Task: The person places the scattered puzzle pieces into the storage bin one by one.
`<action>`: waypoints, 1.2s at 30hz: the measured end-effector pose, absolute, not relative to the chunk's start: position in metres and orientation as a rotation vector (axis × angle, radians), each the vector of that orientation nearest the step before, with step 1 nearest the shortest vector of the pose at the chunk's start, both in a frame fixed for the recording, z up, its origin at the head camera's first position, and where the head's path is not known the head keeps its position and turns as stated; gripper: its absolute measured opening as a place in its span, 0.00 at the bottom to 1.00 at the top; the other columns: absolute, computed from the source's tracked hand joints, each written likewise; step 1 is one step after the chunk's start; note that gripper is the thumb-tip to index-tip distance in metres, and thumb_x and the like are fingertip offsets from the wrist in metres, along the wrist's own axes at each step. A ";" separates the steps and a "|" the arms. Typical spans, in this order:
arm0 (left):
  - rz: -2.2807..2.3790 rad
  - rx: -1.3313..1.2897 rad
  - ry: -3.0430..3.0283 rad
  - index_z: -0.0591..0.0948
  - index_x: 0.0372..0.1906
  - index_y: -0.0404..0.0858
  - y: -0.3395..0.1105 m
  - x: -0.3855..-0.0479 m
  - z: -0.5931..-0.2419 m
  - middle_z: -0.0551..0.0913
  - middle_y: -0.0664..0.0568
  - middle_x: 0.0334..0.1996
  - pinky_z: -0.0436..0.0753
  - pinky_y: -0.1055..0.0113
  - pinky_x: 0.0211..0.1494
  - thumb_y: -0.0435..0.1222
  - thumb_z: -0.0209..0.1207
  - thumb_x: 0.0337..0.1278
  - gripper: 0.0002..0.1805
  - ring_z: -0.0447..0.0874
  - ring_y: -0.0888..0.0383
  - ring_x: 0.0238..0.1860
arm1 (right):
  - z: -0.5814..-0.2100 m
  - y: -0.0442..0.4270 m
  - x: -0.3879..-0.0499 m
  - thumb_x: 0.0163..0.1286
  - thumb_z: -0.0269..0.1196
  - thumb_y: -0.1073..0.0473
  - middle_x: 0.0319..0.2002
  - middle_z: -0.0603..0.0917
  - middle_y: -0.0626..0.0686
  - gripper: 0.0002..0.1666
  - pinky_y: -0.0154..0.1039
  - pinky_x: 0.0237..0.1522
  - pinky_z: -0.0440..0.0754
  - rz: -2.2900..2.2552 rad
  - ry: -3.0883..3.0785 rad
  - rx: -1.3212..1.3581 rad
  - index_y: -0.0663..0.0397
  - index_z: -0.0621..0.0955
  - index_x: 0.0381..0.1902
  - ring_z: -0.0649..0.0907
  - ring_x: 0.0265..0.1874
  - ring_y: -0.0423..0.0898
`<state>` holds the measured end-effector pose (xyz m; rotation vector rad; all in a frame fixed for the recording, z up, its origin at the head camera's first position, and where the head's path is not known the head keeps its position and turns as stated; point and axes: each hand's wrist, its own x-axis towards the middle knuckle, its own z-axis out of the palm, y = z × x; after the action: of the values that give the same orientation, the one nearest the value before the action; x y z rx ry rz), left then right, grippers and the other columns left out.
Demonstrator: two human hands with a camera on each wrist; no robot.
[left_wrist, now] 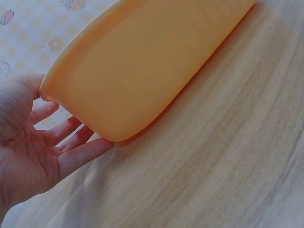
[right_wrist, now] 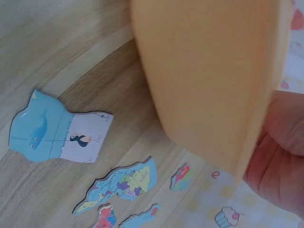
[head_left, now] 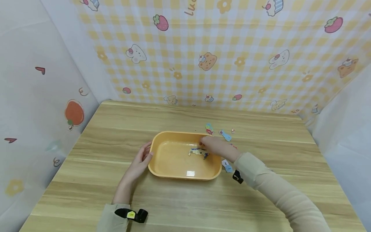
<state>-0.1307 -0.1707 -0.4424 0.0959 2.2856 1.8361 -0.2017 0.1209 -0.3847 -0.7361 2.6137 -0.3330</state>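
Note:
A yellow plastic tub (head_left: 174, 162) stands on the wooden table. My left hand (head_left: 141, 161) grips its left end, thumb over the rim and fingers against the outer wall; in the left wrist view the fingers (left_wrist: 78, 156) spread down toward its base. My right hand (head_left: 214, 146) reaches over the right rim into the tub, fingertips bent down. The tub wall hides those fingers in the right wrist view, so what they hold cannot be told. Just below them lie cream and dark-blue puzzle pieces (head_left: 198, 152) on the tub floor.
Several map puzzle pieces lie right of the tub: a blue and white one with a penguin (right_wrist: 61, 128), a long map-printed one (right_wrist: 126, 183) and a small red and green one (right_wrist: 180, 176). Behind the table hangs a yellow checked cloth (head_left: 185, 64).

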 end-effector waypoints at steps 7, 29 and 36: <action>1.859 0.096 2.278 0.52 0.69 0.37 -0.171 -0.129 -0.445 0.62 0.35 0.63 0.64 0.87 0.51 0.34 0.45 0.66 0.28 0.61 0.44 0.63 | -0.378 0.132 -0.208 0.63 0.58 0.69 0.33 0.81 0.57 0.09 0.31 0.30 0.76 -0.601 2.638 -0.878 0.66 0.78 0.41 0.76 0.28 0.44; 1.848 0.073 2.267 0.54 0.68 0.33 -0.169 -0.131 -0.442 0.59 0.35 0.66 0.68 0.86 0.51 0.36 0.44 0.68 0.27 0.62 0.43 0.63 | -0.372 0.185 -0.227 0.64 0.57 0.65 0.39 0.80 0.66 0.16 0.47 0.41 0.81 -0.927 2.788 -0.497 0.72 0.74 0.47 0.80 0.39 0.58; 1.795 0.030 2.283 0.53 0.68 0.32 -0.169 -0.131 -0.441 0.59 0.35 0.66 0.68 0.71 0.60 0.37 0.44 0.68 0.28 0.63 0.44 0.63 | -0.386 0.202 -0.231 0.63 0.57 0.66 0.39 0.79 0.70 0.16 0.45 0.37 0.82 -0.925 2.788 -0.332 0.75 0.73 0.45 0.79 0.39 0.60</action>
<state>-0.1306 -0.1694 -0.4412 0.0303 2.2830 1.7950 -0.2306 0.2021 -0.3856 -0.3319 2.7880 -0.9247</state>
